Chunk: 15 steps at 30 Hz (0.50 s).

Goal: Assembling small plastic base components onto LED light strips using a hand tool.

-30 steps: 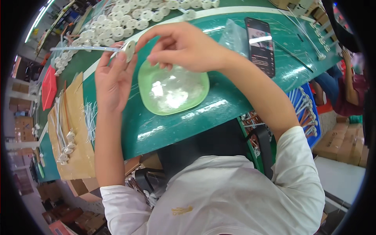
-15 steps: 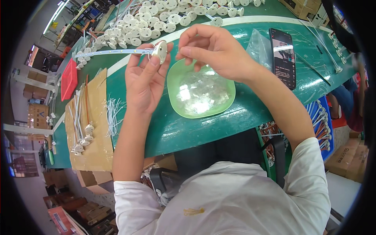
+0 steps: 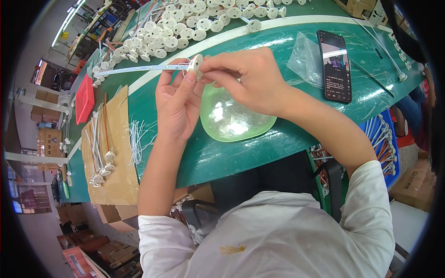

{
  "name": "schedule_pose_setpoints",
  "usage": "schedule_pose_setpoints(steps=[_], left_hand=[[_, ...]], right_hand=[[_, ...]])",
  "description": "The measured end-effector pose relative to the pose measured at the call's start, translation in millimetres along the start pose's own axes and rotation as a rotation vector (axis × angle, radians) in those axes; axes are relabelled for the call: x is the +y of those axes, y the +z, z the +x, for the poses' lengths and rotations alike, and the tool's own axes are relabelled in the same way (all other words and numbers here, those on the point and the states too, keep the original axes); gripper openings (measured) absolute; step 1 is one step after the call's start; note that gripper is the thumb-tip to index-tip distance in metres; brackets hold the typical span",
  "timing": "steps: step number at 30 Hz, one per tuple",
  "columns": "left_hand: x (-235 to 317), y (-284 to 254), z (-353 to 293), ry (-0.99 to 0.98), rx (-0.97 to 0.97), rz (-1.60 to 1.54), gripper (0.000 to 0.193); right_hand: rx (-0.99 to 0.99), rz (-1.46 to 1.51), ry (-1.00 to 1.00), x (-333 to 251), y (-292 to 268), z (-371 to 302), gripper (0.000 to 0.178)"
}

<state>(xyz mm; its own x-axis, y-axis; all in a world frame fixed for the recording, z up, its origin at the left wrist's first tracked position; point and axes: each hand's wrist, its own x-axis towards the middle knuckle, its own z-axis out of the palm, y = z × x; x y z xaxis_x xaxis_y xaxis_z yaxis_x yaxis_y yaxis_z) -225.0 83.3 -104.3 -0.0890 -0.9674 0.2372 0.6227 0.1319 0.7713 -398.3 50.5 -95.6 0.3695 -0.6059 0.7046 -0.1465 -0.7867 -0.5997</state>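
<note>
My left hand (image 3: pixel 178 102) is closed around a round white disc (image 3: pixel 196 65), thumb in front and fingers behind. An LED strip (image 3: pixel 139 69) runs out from the disc to the left, with thin white wires at the joint. The thumb and fingers of my right hand (image 3: pixel 250 76) are pinched together at the right face of the disc. Whatever sits between those fingertips is too small to make out. Below my right hand stands a light green bowl (image 3: pixel 238 138) of small clear plastic pieces (image 3: pixel 236 113), partly covered by the hand.
Many white discs with strips (image 3: pixel 181 28) are heaped at the back. More lie on a cardboard sheet (image 3: pixel 118 185) at left, beside white wires (image 3: pixel 137 143) and a red basket (image 3: pixel 85 98). A phone (image 3: pixel 334 69) and clear bag (image 3: pixel 306 62) lie right; a blue crate (image 3: pixel 394 139) stands lower right.
My right hand has come down and left, from above the bowl to the disc, its fingertips now at the disc's face. The left hand still holds the disc, slightly lower and farther right.
</note>
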Motion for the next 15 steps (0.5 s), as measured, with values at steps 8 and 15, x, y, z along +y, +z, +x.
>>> schedule_pose_setpoints(steps=[8,15], left_hand=[[-5.6,1.6,-1.9,-0.007,0.029,-0.046,0.034],[-9.0,3.4,-2.7,0.006,0.057,-0.014,0.037]], right_hand=[[0.086,0.030,0.037,-0.3,1.8,-3.3,0.012],[0.077,-0.028,0.021,-2.1,-1.1,-5.7,0.011]])
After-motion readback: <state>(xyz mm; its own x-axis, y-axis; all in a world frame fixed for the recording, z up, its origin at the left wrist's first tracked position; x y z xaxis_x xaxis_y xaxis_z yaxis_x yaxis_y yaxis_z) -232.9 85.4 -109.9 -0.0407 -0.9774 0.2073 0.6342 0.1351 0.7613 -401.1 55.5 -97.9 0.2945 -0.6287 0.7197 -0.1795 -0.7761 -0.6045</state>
